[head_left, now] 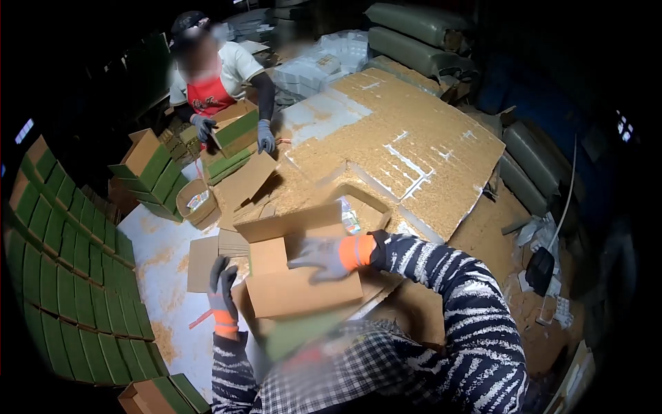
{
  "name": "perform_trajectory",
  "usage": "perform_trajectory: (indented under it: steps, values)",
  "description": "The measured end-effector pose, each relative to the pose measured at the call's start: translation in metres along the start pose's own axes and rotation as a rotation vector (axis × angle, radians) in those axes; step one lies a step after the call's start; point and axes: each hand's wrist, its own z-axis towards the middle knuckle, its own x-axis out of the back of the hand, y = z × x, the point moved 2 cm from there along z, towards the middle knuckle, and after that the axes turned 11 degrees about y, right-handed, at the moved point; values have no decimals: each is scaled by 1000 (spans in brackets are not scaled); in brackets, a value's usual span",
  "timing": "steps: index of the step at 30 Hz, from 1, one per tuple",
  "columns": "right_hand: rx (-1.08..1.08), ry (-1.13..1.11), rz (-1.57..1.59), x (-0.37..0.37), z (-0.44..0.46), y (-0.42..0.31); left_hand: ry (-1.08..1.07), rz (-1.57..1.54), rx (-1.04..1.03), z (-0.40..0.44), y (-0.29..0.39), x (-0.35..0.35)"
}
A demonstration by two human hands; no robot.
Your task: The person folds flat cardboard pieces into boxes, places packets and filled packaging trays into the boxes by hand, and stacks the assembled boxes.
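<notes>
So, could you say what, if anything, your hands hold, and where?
I cannot tell: my right hand is over the open carton, my left hand beside it.

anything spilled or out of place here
Yes: brown, crumb-like bits lie scattered over the white tabletop, looking spilled, and pale scraps are strewn at far right, looking like litter.

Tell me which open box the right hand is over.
The brown cardboard box nearest the black-and-white plaid garment; only it has the gray-gloved right hand above.
</notes>
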Motion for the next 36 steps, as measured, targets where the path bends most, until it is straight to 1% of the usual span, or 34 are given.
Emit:
perform_trajectory:
  steps: [1,2,3,4,5,6,7,8,9,10,11,12,13,14,15,16,17,18,19,20,21,22,23,24,25,26,27,28,29,30,31,32,34,36]
  values:
    - [-30,-5,-8,20,-1,-12,108,92,-15,-2,-28,29]
    - [-60,165,69,34,-8,-23,247,194,-29,-9,-48,51]
    - [-100,328,140,36,-14,-24,332,162,-55,-22,-44,53]
    - [-136,491,212,33,-18,-25,268,79,12,-32,-33,50]
    - [-214,583,300,25,-21,-23,97,86,49,-29,-16,45]
    - [-313,869,815,-14,-19,-17,-32,153,42,-29,10,37]
    - [-337,1063,720,-37,-15,-25,-162,218,26,-31,43,22]
    - [-267,1127,642,-78,-19,-24,-252,340,-44,-26,76,3]
    - [-200,1192,559,-118,-22,-23,-290,330,69,-25,122,-39]
    - [-368,946,792,-144,-28,-12,-294,319,126,-16,104,-39]
    - [-566,692,964,-170,-34,-1,-407,423,232,-10,90,-48]
    - [-699,367,1058,-185,-45,5,-518,531,335,-4,76,-58]
    - [-773,84,1063,-187,-60,13,-644,585,277,-7,42,-61]
    - [-804,-12,979,-172,-73,21,-807,674,71,-19,27,-66]
    - [-855,101,863,-132,-90,30,-888,845,-115,-35,45,-88]
    - [-918,394,593,-74,-118,32,-945,1068,-169,-48,53,-97]
    - [-947,697,503,-50,-151,55,-1062,991,-137,-52,53,-97]
    - [-882,1073,-62,-36,-189,89,-1169,910,-109,-55,50,-95]
    - [-980,1242,-366,-17,-229,114,-1167,910,-108,-55,40,-89]
    - [-1216,1391,-560,-27,-276,151,-1168,923,-91,-55,28,-80]
    - [-1580,1377,-659,-55,-331,199,-1165,937,-75,-56,21,-75]
    - [-2032,1304,-493,-83,-381,244,-1152,942,-73,-55,27,-84]
    - [-2231,1140,-124,-87,-406,251,-969,894,-305,-52,42,-98]
    - [-2091,1105,257,-100,-421,266,-780,840,-530,-50,53,-104]
    - [-1901,1262,138,-98,-411,262,-508,850,-551,-49,52,-96]
    - [-1699,1400,26,-97,-400,258,-234,851,-564,-50,48,-87]
    - [-1508,1611,190,-80,-383,239,-56,764,-447,-44,43,-81]
    - [-1294,1792,364,-59,-362,217,54,730,-379,-40,41,-80]
    - [-1278,1845,363,-50,-356,208,9,657,-291,-35,26,-71]
    - [-1192,1908,375,-59,-362,212,-33,585,-201,-29,8,-55]
    - [-1103,1966,387,-63,-364,214,-83,419,-42,-22,-14,-42]
    - [-1078,1922,357,-64,-372,214,-127,244,110,-20,-28,-30]
    - [-1011,1831,630,-40,-371,190,-48,180,162,-18,-18,-39]
    - [-889,1697,894,31,-320,119,-7,276,114,-21,-26,-38]
